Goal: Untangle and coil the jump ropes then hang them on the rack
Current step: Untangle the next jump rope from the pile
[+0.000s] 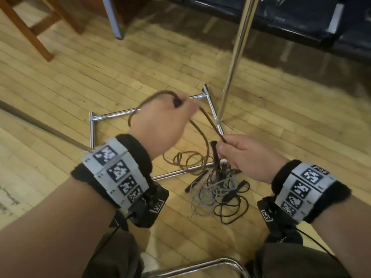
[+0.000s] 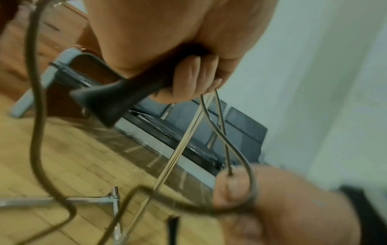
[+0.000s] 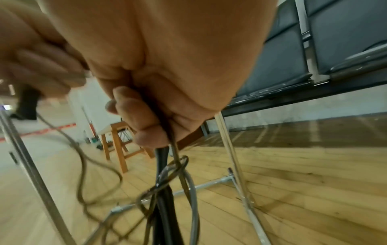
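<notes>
My left hand (image 1: 160,123) is raised over the rack base (image 1: 112,115) and grips a dark rope handle (image 2: 108,97), with its fingers (image 2: 194,77) curled round it. A brown jump rope (image 1: 200,133) loops from that handle down to a loose coil (image 1: 188,159) on the floor. My right hand (image 1: 243,155) pinches the same brown rope further along. It also holds a second dark handle (image 3: 161,159) with grey and brown strands tangled round it. Grey rope (image 1: 208,191) and black rope (image 1: 232,205) lie knotted in a heap below my right hand.
The rack's chrome pole (image 1: 236,49) rises just behind my hands from the square chrome base. Wooden stool legs (image 1: 34,27) stand at the far left and a dark bench (image 1: 301,21) at the far right. A chrome chair frame (image 1: 200,267) sits between my knees.
</notes>
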Available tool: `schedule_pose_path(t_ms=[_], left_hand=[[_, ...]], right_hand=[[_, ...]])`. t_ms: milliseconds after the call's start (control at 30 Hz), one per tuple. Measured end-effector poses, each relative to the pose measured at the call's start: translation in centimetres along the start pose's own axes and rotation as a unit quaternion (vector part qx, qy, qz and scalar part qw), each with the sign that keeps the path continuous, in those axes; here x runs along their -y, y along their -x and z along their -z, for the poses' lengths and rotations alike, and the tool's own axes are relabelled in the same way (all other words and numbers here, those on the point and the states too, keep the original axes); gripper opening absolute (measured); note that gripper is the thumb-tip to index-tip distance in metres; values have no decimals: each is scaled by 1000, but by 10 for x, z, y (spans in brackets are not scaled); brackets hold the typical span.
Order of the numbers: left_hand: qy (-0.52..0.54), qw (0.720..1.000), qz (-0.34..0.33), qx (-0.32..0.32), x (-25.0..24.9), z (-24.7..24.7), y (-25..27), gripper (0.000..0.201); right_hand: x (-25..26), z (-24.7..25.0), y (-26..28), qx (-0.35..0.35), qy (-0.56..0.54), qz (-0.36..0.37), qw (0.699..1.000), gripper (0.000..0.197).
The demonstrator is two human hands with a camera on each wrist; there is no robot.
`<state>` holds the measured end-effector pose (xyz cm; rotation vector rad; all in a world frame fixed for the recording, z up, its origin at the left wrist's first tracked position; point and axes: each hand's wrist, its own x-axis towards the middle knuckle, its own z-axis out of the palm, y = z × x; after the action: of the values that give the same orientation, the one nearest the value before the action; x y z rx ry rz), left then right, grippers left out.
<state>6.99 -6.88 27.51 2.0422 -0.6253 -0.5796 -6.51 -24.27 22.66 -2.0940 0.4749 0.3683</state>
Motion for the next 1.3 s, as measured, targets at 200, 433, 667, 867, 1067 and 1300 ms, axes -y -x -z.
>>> schedule_pose_path(t_ms=[200, 433, 667, 867, 1067, 1300], left_hand=[[198, 956, 70, -203, 5, 41, -17, 20], [-70, 993, 91, 1, 28, 18, -9, 43], [-106, 991, 25, 72, 13, -2, 1, 63], [23, 1000, 7, 12, 6, 2, -1, 50], [-200, 960, -40, 194, 6, -21, 6, 35], [-193, 965, 16, 178, 5, -10, -2, 40]], right_hand=[[-36, -1, -3, 65, 124, -101, 985, 42], [7, -4, -2, 11, 59, -7, 998, 41], [20, -4, 1, 18, 67, -33, 997, 25], [-2, -4, -2, 98, 188, -111, 971, 28], [19, -4, 4, 31, 111, 7, 993, 16], [8, 5, 2, -56, 21, 21, 998, 20]])
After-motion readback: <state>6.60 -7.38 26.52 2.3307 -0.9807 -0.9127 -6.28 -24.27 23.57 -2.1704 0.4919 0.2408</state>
